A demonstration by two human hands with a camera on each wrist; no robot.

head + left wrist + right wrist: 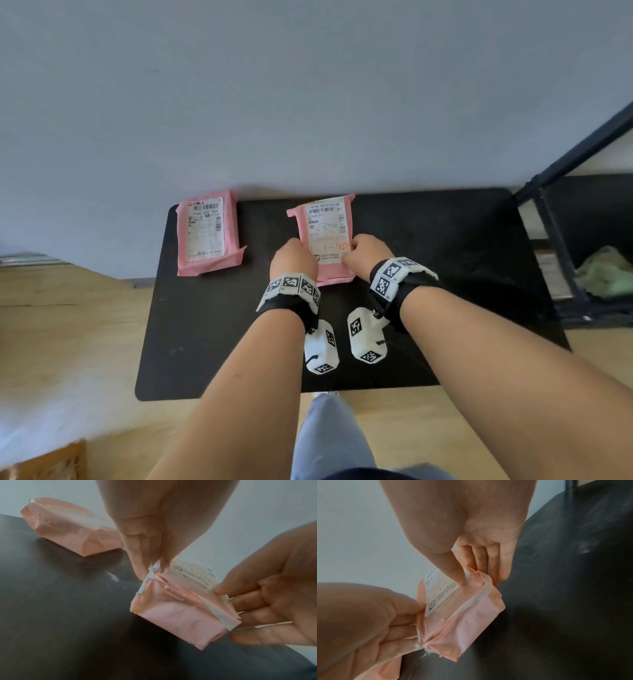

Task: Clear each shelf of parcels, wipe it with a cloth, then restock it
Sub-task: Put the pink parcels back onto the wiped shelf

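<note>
A pink parcel (327, 224) with a white shipping label lies lengthwise at the back middle of a black tabletop (222, 325). My left hand (299, 251) grips the parcel's left side near its near end, thumb on top and fingers (137, 561) down the side. My right hand (359, 251) grips the right side the same way, its fingers (496, 563) along the edge. In the wrist views the parcel's (171, 609) near end looks slightly raised. A second pink parcel (207, 234) lies flat at the back left, untouched.
A grey wall (308, 102) rises directly behind the tabletop. At the right stands a black metal shelf rack (561, 246) with a green cloth (604, 274) on a low shelf. Wooden floor (68, 325) surrounds the tabletop.
</note>
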